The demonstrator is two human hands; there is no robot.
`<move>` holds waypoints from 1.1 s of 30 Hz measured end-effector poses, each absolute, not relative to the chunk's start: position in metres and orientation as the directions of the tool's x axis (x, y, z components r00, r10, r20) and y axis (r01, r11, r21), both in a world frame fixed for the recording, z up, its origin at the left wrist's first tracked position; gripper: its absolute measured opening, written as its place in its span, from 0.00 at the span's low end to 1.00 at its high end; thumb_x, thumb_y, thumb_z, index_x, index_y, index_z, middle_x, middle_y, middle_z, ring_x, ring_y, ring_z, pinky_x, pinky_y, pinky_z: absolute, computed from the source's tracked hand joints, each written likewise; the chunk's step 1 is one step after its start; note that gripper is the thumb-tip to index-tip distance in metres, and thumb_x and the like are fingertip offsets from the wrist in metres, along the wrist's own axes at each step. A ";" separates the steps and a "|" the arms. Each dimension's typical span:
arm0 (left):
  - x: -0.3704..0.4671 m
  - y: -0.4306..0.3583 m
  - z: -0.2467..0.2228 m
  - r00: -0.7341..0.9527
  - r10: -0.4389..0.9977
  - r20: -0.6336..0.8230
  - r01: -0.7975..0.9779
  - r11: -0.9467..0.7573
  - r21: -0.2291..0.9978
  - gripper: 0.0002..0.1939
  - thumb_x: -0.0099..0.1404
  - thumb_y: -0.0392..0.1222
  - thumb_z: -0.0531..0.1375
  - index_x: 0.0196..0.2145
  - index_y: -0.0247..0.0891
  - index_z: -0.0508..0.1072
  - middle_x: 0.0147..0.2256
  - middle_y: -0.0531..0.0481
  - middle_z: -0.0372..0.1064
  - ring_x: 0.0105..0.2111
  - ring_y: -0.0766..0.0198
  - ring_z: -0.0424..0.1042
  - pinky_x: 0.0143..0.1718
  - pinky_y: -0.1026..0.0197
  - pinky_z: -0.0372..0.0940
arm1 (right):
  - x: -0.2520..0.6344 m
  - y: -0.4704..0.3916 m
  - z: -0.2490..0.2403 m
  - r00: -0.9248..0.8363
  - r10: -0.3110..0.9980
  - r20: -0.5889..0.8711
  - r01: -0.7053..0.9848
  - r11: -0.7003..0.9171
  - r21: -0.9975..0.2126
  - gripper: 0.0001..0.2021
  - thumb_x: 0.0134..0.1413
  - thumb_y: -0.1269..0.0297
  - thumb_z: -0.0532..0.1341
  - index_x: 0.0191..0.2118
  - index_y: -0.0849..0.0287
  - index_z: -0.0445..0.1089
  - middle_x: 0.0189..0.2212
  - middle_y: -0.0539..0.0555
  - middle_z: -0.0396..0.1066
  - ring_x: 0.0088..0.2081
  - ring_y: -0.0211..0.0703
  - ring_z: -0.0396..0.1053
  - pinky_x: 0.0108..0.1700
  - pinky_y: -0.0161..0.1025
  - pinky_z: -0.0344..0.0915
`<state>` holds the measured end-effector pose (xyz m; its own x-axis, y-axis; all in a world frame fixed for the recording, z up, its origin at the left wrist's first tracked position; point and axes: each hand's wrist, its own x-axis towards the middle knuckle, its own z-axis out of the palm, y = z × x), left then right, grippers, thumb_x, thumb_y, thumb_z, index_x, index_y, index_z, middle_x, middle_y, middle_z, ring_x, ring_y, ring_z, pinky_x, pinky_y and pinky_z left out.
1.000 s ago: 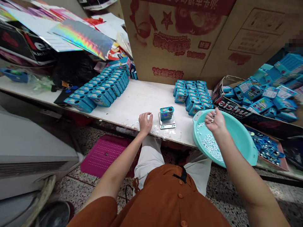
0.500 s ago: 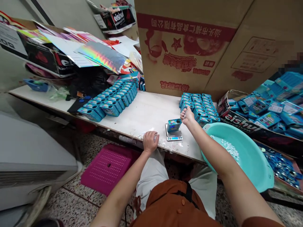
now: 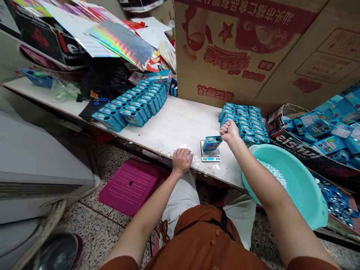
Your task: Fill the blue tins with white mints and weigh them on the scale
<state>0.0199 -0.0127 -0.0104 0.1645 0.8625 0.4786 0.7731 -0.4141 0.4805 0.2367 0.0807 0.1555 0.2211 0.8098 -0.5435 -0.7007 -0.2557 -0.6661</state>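
Note:
My right hand [image 3: 230, 131] is closed in a fist just right of and above a blue box [image 3: 212, 143] with a round hole in its top. That box stands on a small digital scale [image 3: 210, 158] with a lit display. Small white tablets showed between these fingers a moment ago; now the curled fingers hide them. More white tablets [image 3: 277, 175] lie in a turquoise basin [image 3: 302, 187] under my right forearm. My left hand [image 3: 182, 160] rests on the table's front edge, fingers lying loosely on the surface, left of the scale.
Rows of blue boxes stand at the left [image 3: 146, 103] and behind my right hand [image 3: 247, 120]. A large cardboard carton [image 3: 219, 75] rises behind the table. At right, a carton [image 3: 292, 144] overflows with blue packs. A magenta stool [image 3: 131, 187] stands below.
The view has tilted down slightly. My right fingers have closed further, covering the tablets, and that hand sits nearer the box on the scale. My left hand stays at the table edge.

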 end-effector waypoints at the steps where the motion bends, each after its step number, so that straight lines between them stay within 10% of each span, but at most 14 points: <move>1: 0.020 -0.013 -0.010 0.165 0.872 0.460 0.772 -0.405 0.490 0.09 0.67 0.46 0.54 0.39 0.42 0.70 0.40 0.46 0.72 0.44 0.53 0.67 0.52 0.50 0.57 | 0.240 0.079 0.160 0.198 0.815 -0.545 -0.713 -0.262 -0.651 0.20 0.68 0.58 0.44 0.23 0.55 0.41 0.11 0.39 0.40 0.11 0.28 0.40 0.11 0.26 0.37; 24: 0.030 0.005 0.030 0.140 0.909 0.392 0.746 -0.357 0.562 0.13 0.70 0.48 0.50 0.44 0.40 0.67 0.44 0.44 0.70 0.49 0.53 0.65 0.52 0.51 0.58 | 0.428 -0.169 0.152 0.459 0.760 -0.461 -0.654 -0.062 -0.754 0.21 0.62 0.61 0.52 0.19 0.56 0.47 0.14 0.43 0.43 0.13 0.29 0.43 0.14 0.29 0.46; 33: 0.102 0.041 0.103 0.535 0.750 0.389 0.692 -0.653 0.308 0.29 0.60 0.55 0.61 0.52 0.36 0.63 0.55 0.38 0.62 0.57 0.47 0.58 0.58 0.48 0.51 | 0.409 -0.216 0.138 0.502 0.734 -0.458 -0.653 -0.027 -0.757 0.22 0.55 0.56 0.62 0.19 0.56 0.50 0.13 0.43 0.46 0.13 0.29 0.47 0.13 0.29 0.49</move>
